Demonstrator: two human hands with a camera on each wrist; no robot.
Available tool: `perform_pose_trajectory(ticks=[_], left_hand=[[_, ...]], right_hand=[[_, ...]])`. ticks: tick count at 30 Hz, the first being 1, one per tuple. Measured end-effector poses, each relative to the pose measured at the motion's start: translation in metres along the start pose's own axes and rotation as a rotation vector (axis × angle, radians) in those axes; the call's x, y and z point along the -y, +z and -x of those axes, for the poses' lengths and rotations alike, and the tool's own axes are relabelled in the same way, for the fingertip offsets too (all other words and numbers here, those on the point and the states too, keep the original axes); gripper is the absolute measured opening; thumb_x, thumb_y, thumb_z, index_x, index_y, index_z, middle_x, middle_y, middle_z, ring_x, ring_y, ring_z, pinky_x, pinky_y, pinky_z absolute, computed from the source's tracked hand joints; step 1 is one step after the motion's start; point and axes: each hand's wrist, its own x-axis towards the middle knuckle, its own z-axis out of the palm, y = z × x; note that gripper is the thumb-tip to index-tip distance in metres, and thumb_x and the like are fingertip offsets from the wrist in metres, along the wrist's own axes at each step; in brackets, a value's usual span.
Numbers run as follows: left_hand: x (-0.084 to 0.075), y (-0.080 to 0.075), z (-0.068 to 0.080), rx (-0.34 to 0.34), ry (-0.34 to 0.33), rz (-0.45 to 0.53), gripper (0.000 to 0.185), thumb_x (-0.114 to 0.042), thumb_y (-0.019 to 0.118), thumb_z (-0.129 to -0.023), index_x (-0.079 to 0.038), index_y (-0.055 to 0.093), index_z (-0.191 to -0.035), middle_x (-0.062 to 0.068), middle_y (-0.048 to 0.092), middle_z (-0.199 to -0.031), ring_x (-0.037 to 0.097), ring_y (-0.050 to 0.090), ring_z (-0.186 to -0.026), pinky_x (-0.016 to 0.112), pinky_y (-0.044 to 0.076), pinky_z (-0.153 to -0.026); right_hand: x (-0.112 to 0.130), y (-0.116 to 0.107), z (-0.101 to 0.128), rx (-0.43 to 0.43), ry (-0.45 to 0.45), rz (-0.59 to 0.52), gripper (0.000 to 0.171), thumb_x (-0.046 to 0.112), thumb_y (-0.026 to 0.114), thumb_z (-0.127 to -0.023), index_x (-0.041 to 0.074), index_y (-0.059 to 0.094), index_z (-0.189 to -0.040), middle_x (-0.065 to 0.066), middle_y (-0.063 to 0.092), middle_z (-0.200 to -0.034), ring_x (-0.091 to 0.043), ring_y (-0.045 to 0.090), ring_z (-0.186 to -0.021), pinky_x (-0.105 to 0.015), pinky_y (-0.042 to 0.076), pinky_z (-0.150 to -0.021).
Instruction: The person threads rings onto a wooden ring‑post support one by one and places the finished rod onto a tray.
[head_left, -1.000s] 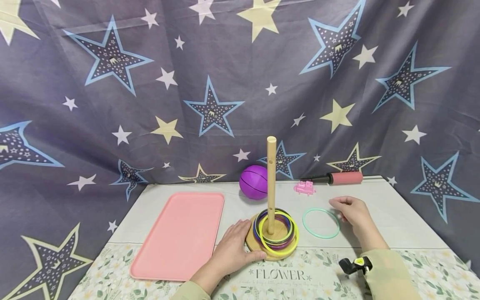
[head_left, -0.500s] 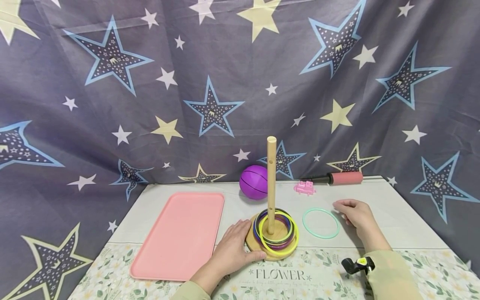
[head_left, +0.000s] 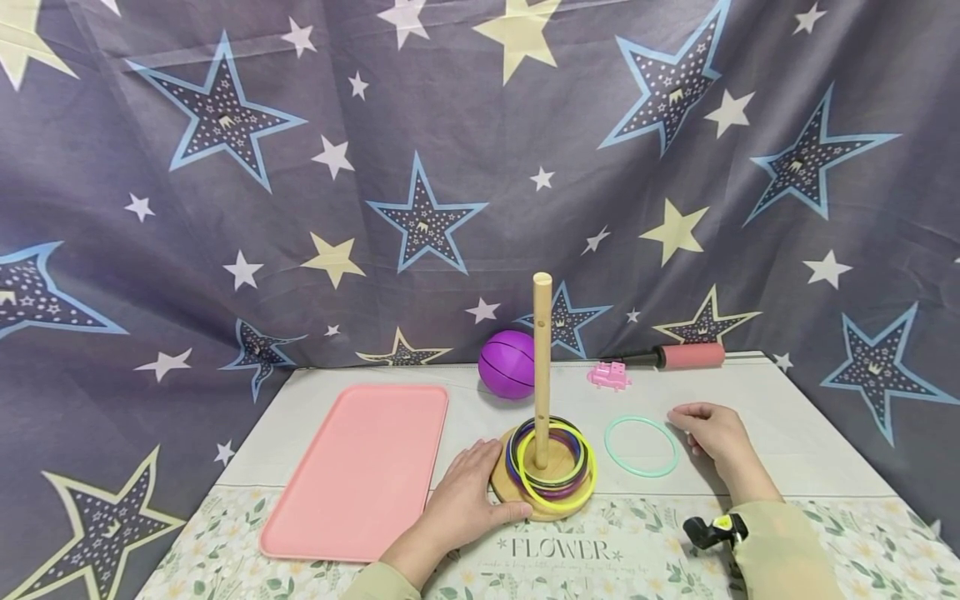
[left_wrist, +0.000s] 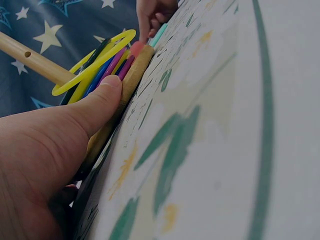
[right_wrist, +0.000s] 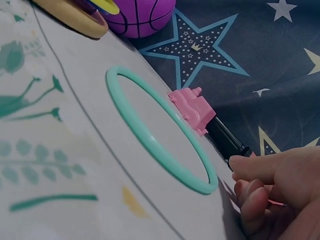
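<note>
The left hand [head_left: 467,502] presses its fingers and thumb against the wooden base [head_left: 504,487] at its 9 o'clock edge, steadying the peg [head_left: 542,367]. The right hand [head_left: 708,432], fingers loosely curled and empty, sits just at 3 o'clock of the mint ring [head_left: 642,447] lying flat on the table [head_left: 787,433]. A clumsy pinch could skid the ring away toward the base.

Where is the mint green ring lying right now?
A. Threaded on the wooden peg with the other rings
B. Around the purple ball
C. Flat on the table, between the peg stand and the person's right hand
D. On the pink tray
C. The mint green ring lies flat on the table, right of the peg stand, with the right hand beside its far edge.
</note>
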Motion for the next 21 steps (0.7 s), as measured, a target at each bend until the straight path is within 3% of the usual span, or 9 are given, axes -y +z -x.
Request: perform_pose_trajectory(ticks=[12,21], left_hand=[[0.0004,0.0001,0.0006,0.000,0.001,-0.002,0.115,-0.071,0.085,-0.086,0.002,0.045,-0.166,0.023,0.049,-0.167,0.043,0.038,-0.160,0.060,0.026,-0.133],[0.0006,0.0002,0.0007,-0.002,0.005,-0.004,0.116,-0.072,0.085,-0.086,0.002,0.045,-0.165,0.023,0.050,-0.166,0.043,0.039,-0.159,0.060,0.026,-0.133]], right_hand=[[-0.0053,0.0000,-0.0021,-0.002,-0.050,0.073,0.036,0.019,0.075,-0.103,-0.010,0.071,-0.125,-0.005,0.064,-0.081,-0.017,0.057,-0.064,-0.030,0.051,-0.053],[-0.0022,0.0032,0.0029,-0.024,-0.096,0.190,0.031,0.018,0.075,-0.102,-0.009,0.073,-0.117,-0.009,0.066,-0.085,-0.019,0.058,-0.064,-0.031,0.050,-0.052]])
